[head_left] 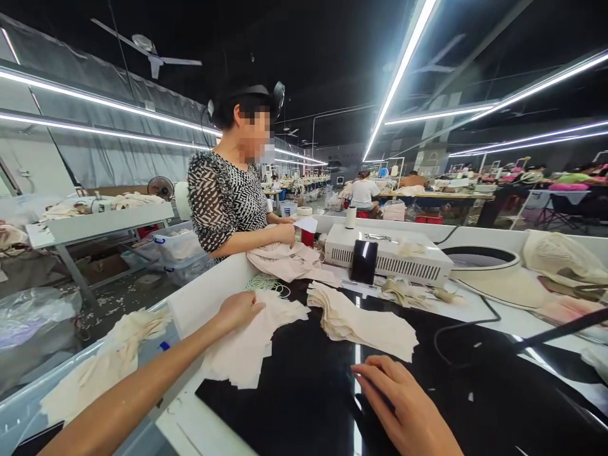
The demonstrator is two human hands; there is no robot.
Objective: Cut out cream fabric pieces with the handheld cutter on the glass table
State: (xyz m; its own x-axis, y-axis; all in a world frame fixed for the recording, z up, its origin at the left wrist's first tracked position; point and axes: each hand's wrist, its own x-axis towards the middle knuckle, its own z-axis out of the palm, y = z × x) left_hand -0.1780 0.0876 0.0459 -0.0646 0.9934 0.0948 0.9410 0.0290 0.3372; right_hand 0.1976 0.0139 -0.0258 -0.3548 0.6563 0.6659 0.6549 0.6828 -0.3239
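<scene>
The left hand (240, 311) seems closed on pale cloth (237, 362); the right hand (399, 394), loosely spread, holds nothing.

2 cream cloth stacks (251, 345) (365, 322), uneven-edged, side by side on the table (304, 399)

The ceiling (313, 31) is dark, and long lamps (401, 76) give strong white light. A white fan (154, 62) hangs at the upper left. Along the left side is a grey curtain (95, 76); a white desk (111, 223) stands on the dark floor (126, 307).
</scene>
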